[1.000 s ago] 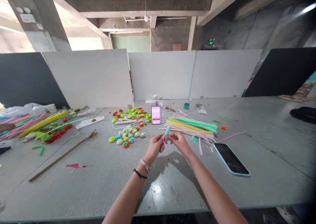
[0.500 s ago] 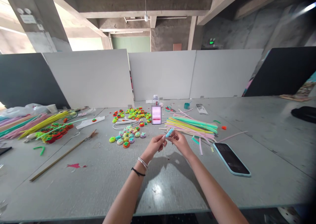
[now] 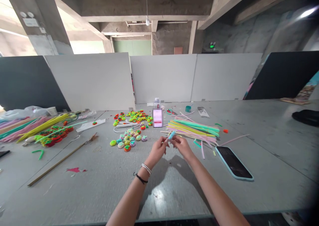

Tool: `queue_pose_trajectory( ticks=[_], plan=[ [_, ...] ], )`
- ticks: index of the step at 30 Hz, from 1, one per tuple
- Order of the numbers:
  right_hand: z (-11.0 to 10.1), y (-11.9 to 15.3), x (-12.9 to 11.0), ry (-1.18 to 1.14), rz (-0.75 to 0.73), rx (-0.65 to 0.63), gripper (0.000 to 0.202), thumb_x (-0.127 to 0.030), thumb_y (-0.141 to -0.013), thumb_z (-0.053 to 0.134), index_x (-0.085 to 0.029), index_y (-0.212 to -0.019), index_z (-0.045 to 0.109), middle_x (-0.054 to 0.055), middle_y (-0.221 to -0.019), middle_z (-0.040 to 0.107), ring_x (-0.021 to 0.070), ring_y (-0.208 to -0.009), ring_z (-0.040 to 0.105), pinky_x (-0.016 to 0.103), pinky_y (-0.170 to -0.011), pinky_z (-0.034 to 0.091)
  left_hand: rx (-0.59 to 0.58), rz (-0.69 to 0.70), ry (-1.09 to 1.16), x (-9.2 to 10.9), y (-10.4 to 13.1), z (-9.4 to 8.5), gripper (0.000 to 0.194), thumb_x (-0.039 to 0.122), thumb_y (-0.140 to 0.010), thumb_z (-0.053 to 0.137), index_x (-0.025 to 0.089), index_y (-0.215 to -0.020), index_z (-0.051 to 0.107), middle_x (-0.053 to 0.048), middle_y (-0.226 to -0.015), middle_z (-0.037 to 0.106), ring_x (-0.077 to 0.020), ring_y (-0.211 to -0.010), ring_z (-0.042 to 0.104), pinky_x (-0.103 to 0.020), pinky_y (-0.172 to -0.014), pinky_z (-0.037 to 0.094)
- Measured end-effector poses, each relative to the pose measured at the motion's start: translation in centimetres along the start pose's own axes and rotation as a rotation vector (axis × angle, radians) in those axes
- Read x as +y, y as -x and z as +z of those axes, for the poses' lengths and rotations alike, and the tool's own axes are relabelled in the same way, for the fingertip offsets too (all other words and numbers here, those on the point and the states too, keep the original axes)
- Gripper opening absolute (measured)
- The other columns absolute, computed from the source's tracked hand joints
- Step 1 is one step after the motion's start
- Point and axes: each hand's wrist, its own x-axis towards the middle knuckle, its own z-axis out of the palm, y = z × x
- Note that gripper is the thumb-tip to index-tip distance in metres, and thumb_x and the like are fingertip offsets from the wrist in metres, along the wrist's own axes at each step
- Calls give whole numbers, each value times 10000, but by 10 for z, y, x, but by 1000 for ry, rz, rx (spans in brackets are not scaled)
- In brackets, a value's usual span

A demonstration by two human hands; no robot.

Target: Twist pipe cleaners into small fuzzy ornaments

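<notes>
Between my hands, a little above the table, is a light blue fuzzy pipe cleaner point(image 3: 171, 135) wound into a short coil that tilts up to the right. My left hand point(image 3: 159, 149) pinches its lower left side, fingers bent. From the other side my right hand point(image 3: 183, 147) grips it between thumb and fingers. The fingers hide the coil's lower end. Just beyond my right hand lies a bundle of loose pipe cleaners point(image 3: 196, 128) in pink, yellow and green. Small round fuzzy pieces point(image 3: 129, 138) in pastel colours sit to the left of my left hand.
An upright phone point(image 3: 158, 118) leans against a bottle point(image 3: 157, 102). Another phone point(image 3: 234, 163) lies at right. More yellow-green and orange pieces point(image 3: 139, 114), a white cable point(image 3: 127, 124), a long stick point(image 3: 59, 161) and long pipe cleaners point(image 3: 37, 128) occupy the left. Panels point(image 3: 161, 76) stand behind.
The whole view has shifted slightly, with the table a little lower in it. Both hands still hold the blue coil, which now stands somewhat steeper; the left fingers have shifted a little.
</notes>
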Motion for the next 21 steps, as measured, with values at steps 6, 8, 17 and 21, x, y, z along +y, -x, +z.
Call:
queue_pose_trajectory(
  ticks=[6,8,17,21],
  plan=[
    [-2,1,0,-63,30,49,356,-482,-676,685,-166,-832,642,-15,-634,533,105,-531,428,235,-501,330,107,110,-140,0,2,-1,290,393,-806,561,172,-989,529,-18,-836,580,-86,-627,515,-176,-515,407],
    [-2,1,-1,-77,36,42,359,-484,-679,682,-169,-844,636,-13,-645,538,108,-540,436,235,-504,333,126,106,-155,2,5,1,345,372,-805,563,196,-1098,510,-6,-831,587,-79,-577,514,-170,-482,398],
    [-2,1,2,-61,82,19,323,-486,-693,673,-173,-681,592,9,-645,599,119,-568,465,245,-545,351,141,119,-207,3,11,8,347,328,-885,428,217,-1175,582,2,-762,648,-48,-416,455,-176,-442,384],
    [-3,1,1,-53,49,-26,313,-483,-716,659,-174,-738,615,2,-658,589,115,-567,456,245,-545,345,148,32,27,4,6,9,399,401,-854,469,157,-1143,596,4,-703,606,-44,-377,417,-181,-371,340]
  ],
)
